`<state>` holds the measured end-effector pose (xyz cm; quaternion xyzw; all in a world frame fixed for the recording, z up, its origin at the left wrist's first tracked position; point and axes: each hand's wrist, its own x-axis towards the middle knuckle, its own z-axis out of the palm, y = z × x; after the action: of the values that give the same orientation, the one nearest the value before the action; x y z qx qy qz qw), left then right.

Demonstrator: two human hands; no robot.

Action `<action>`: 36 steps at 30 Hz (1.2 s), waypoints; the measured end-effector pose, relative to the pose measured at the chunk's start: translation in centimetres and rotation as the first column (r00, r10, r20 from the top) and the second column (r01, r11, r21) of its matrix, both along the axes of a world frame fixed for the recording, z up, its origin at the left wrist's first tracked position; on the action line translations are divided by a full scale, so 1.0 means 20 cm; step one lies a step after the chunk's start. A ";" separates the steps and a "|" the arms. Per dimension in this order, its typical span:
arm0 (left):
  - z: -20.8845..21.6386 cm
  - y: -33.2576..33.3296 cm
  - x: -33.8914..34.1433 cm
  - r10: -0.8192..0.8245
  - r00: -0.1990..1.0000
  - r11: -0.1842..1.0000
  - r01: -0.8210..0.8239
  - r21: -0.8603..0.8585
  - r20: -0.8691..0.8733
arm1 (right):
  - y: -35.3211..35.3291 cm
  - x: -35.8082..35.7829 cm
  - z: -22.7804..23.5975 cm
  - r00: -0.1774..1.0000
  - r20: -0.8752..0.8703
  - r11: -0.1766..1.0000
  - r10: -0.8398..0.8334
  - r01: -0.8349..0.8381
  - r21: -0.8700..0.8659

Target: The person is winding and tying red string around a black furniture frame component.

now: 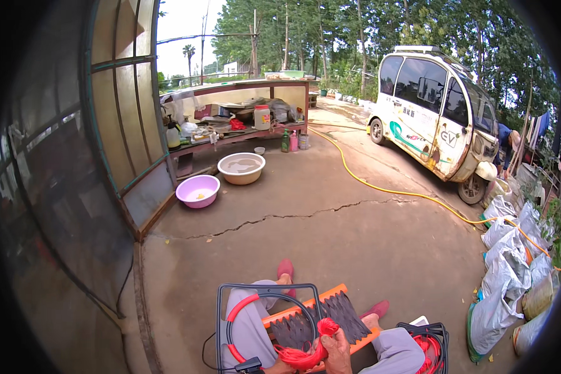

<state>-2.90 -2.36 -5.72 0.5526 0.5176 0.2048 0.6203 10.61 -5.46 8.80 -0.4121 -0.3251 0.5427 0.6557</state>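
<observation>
My right hand (337,353) is closed round a bundle of red cord (302,356), whose bunched end sticks up above the fingers. Only a bit of my left hand (279,368) shows at the lower edge, under the cord; its fingers are hidden. Over my left thigh stands a black rectangular frame (219,311) with a black ring carrying red sections (244,306). Between my legs is an orange-edged rack (366,341) with rows of dark strips. Beside my right thigh, more red cord (427,352) lies in a second black frame (444,340).
A pink basin (197,191) and a tan basin of water (241,168) stand ahead left, by a cluttered shelf (243,134). A yellow hose (380,187) crosses the cracked concrete. White sacks (502,299) line the right. A white three-wheeled vehicle (427,112) and a bending person (508,146) are beyond.
</observation>
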 end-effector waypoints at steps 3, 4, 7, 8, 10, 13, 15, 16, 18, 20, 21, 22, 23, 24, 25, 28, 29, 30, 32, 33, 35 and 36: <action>0.17 0.07 0.03 -0.002 0.995 0.984 -0.016 -0.180 -0.101 | -0.23 0.27 0.11 0.997 -0.032 0.997 -0.067 0.066 -0.030; 0.21 0.09 0.02 0.061 0.997 0.970 -0.072 -0.233 -0.053 | -0.31 0.33 0.28 0.992 0.029 0.987 -0.127 0.129 -0.099; 0.14 0.11 0.02 0.185 0.981 0.951 -0.163 -0.262 0.060 | -0.54 0.63 0.15 0.960 0.155 0.954 -0.232 0.256 -0.154; 0.20 0.11 0.03 0.176 0.979 0.946 -0.139 -0.291 0.105 | -0.57 0.69 0.11 0.931 0.248 0.936 -0.268 0.313 -0.163; 0.26 0.10 0.04 0.173 0.973 0.939 -0.117 -0.322 0.151 | -0.60 0.77 0.05 0.844 0.431 0.893 -0.319 0.420 -0.163; 0.31 0.09 0.03 0.096 0.977 0.927 -0.018 -0.374 0.190 | -0.64 0.84 -0.10 0.721 0.601 0.844 -0.345 0.518 -0.136; 0.35 0.10 0.02 0.100 0.959 0.908 0.020 -0.418 0.264 | -0.56 0.84 -0.26 0.585 0.775 0.830 -0.238 0.537 -0.151; 0.34 0.10 0.02 0.101 0.959 0.909 0.020 -0.417 0.265 | -0.52 0.80 -0.29 0.634 0.749 0.857 -0.195 0.481 -0.184; 0.31 0.11 0.01 0.112 0.952 0.897 0.027 -0.441 0.284 | -0.38 0.60 -0.20 0.737 0.666 0.920 -0.115 0.332 -0.208; 0.31 0.11 0.01 0.105 0.957 0.902 0.022 -0.430 0.269 | -0.29 0.45 -0.20 0.722 0.689 0.959 -0.062 0.234 -0.159; 0.31 0.11 0.01 0.097 0.964 0.908 0.017 -0.418 0.249 | -0.26 0.41 -0.21 0.648 0.760 0.967 -0.051 0.222 -0.125; 0.32 0.10 0.01 0.098 0.963 0.908 0.018 -0.418 0.252 | -0.24 0.37 -0.20 0.645 0.762 0.967 -0.050 0.222 -0.125; 0.32 0.09 0.01 0.103 0.966 0.910 0.005 -0.415 0.238 | -0.21 0.32 -0.17 0.528 0.848 0.966 0.055 0.187 -0.179; 0.32 0.09 0.01 0.102 0.969 0.912 -0.002 -0.410 0.223 | -0.19 0.28 -0.14 0.393 0.906 0.957 0.155 0.167 -0.236; 0.30 0.08 0.00 0.103 0.969 0.911 -0.001 -0.413 0.225 | -0.17 0.24 -0.14 0.391 0.907 0.957 0.158 0.167 -0.239; 0.19 0.04 -0.01 0.119 0.911 0.945 0.017 -0.326 0.394 | -0.13 0.15 -0.16 0.220 0.969 0.983 0.110 0.123 -0.139; 0.19 0.05 -0.01 0.099 0.928 0.936 0.036 -0.350 0.360 | -0.11 0.13 -0.16 0.218 0.969 0.982 0.116 0.123 -0.145; 0.19 0.05 -0.01 0.077 0.942 0.926 0.054 -0.374 0.326 | -0.09 0.11 -0.16 0.139 0.983 0.985 0.120 0.103 -0.135; 0.28 0.05 0.00 0.089 0.968 0.927 0.005 -0.375 0.234 | -0.06 0.09 -0.20 -0.012 0.996 0.995 0.091 0.040 -0.090; 0.32 0.05 0.01 0.101 0.985 0.930 -0.045 -0.365 0.138 | -0.04 0.08 -0.22 -0.014 0.995 0.995 0.098 0.038 -0.097; 0.24 0.06 0.03 0.139 0.986 0.932 -0.099 -0.350 0.090 | 0.02 0.05 -0.25 -0.067 0.998 1.000 0.002 0.028 0.000; 0.19 0.07 0.04 0.174 0.984 0.933 -0.151 -0.325 0.042 | 0.02 0.04 -0.28 -0.127 0.981 0.989 -0.149 0.005 0.151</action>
<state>-2.09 -0.91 -1.88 0.3922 0.5658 0.1878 0.7005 11.35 -5.02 3.23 -0.6652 -0.7069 -0.0049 0.2403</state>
